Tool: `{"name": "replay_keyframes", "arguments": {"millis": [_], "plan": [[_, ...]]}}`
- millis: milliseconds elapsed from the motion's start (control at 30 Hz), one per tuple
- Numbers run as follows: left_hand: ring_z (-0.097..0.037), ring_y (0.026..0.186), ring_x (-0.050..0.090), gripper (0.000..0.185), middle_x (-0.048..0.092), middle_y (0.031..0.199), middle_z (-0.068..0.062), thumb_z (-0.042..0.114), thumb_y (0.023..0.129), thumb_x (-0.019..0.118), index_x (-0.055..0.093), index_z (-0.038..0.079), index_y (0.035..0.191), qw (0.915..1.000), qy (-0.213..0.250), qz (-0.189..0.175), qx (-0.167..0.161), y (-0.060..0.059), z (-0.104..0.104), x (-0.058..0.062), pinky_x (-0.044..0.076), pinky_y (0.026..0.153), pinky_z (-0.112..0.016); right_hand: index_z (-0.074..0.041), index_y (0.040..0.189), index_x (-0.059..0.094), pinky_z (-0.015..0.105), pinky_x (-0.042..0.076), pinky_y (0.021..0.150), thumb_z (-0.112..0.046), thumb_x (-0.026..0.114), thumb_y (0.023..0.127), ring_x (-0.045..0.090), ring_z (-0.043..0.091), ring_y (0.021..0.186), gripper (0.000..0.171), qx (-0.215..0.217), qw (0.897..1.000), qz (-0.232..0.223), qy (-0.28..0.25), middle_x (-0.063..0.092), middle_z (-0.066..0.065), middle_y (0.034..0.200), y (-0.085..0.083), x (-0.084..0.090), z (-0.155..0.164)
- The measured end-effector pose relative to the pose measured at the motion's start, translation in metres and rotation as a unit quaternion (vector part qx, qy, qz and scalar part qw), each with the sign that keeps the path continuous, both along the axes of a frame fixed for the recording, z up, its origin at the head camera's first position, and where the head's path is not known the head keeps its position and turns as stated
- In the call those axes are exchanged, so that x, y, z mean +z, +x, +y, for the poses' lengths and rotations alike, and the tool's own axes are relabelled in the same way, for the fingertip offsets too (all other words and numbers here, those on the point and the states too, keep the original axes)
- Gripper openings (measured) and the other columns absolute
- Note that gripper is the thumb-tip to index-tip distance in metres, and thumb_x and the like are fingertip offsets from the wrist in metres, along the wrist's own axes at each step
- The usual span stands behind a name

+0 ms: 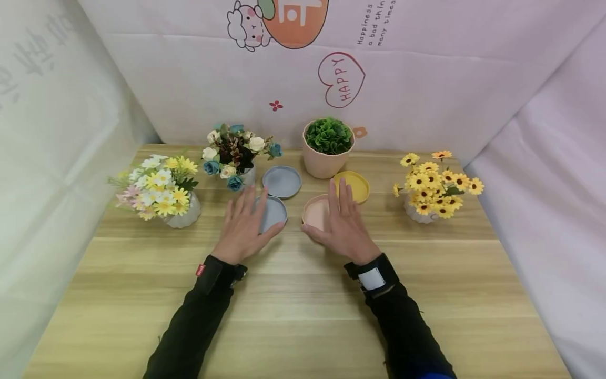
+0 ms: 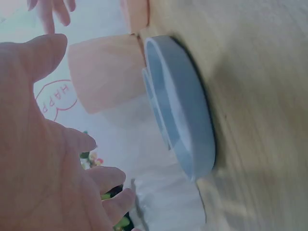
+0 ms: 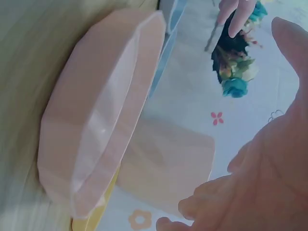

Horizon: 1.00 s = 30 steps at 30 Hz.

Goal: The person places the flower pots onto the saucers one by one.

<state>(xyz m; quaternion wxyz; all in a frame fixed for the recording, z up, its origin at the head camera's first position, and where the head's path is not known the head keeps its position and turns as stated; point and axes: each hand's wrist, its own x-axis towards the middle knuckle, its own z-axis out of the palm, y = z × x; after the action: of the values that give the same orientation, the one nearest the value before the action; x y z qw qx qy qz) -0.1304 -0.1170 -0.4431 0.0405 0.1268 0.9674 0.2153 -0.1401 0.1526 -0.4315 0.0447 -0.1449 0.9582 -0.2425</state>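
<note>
I had both hands flat, fingers spread: left hand over the blue saucer, right hand over the pink saucer. Best gripped by their rims.

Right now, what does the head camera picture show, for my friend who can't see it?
Two open hands hover over saucers on a wooden table: the left hand above a blue saucer, the right hand above a pink saucer. Flower pots stand behind.

Sunflower pot right; daisy pot left.
</note>
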Motion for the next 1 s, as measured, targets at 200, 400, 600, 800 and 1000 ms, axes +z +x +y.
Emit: {"name": "replay_keyframes", "arguments": {"millis": [200, 400, 600, 800, 1000], "plan": [[-0.04, 0.166, 0.003, 0.097, 0.002, 0.179, -0.019, 0.066, 0.103, 0.052, 0.005, 0.016, 0.172, 0.9995, 0.028, 0.012, -0.001, 0.014, -0.012, 0.005, 0.005, 0.133, -0.068, -0.029, 0.162, -0.031, 0.066, 0.009, 0.133, -0.07, 0.07, 0.091, -0.019, 0.025, 0.165, 0.129, 0.042, 0.991, -0.05, -0.118, -0.032, -0.002, 0.173, 0.006, 0.005, -0.008], [-0.038, 0.167, -0.001, 0.102, -0.007, 0.179, -0.016, 0.069, 0.103, 0.048, -0.013, 0.021, 0.169, 0.9981, 0.059, -0.004, 0.016, 0.027, -0.023, 0.008, 0.006, 0.132, -0.07, -0.033, 0.159, -0.035, 0.057, 0.017, 0.135, -0.055, 0.078, 0.092, -0.012, 0.021, 0.165, 0.133, 0.08, 0.969, -0.077, -0.219, -0.036, -0.007, 0.171, 0.011, 0.008, -0.027], [-0.039, 0.166, -0.006, 0.107, -0.02, 0.176, -0.016, 0.072, 0.103, 0.045, -0.02, 0.016, 0.167, 0.9962, 0.068, -0.035, 0.04, 0.038, -0.035, 0.008, 0.005, 0.132, -0.071, -0.028, 0.162, -0.03, 0.059, 0.01, 0.135, -0.053, 0.079, 0.091, -0.013, 0.022, 0.165, 0.133, 0.076, 0.962, -0.107, -0.24, -0.028, 0.002, 0.174, 0.016, 0.006, -0.046], [-0.045, 0.164, -0.008, 0.109, -0.026, 0.174, -0.017, 0.069, 0.104, 0.046, -0.024, 0.013, 0.165, 0.9908, 0.099, -0.059, 0.072, 0.052, -0.051, 0.004, 0.004, 0.13, -0.073, -0.027, 0.164, -0.027, 0.056, 0.012, 0.136, -0.054, 0.082, 0.089, -0.011, 0.02, 0.165, 0.135, 0.064, 0.963, -0.098, -0.244, -0.021, 0.004, 0.177, 0.017, -0.002, -0.067], [-0.042, 0.163, -0.018, 0.113, -0.032, 0.172, -0.016, 0.07, 0.104, 0.046, -0.027, 0.008, 0.163, 0.982, 0.131, -0.084, 0.107, 0.066, -0.07, 0.001, 0.002, 0.13, -0.073, -0.022, 0.166, -0.023, 0.056, 0.015, 0.135, -0.046, 0.082, 0.091, -0.007, 0.024, 0.166, 0.132, 0.061, 0.962, -0.114, -0.239, -0.016, 0.011, 0.178, 0.02, -0.011, -0.081]]}}
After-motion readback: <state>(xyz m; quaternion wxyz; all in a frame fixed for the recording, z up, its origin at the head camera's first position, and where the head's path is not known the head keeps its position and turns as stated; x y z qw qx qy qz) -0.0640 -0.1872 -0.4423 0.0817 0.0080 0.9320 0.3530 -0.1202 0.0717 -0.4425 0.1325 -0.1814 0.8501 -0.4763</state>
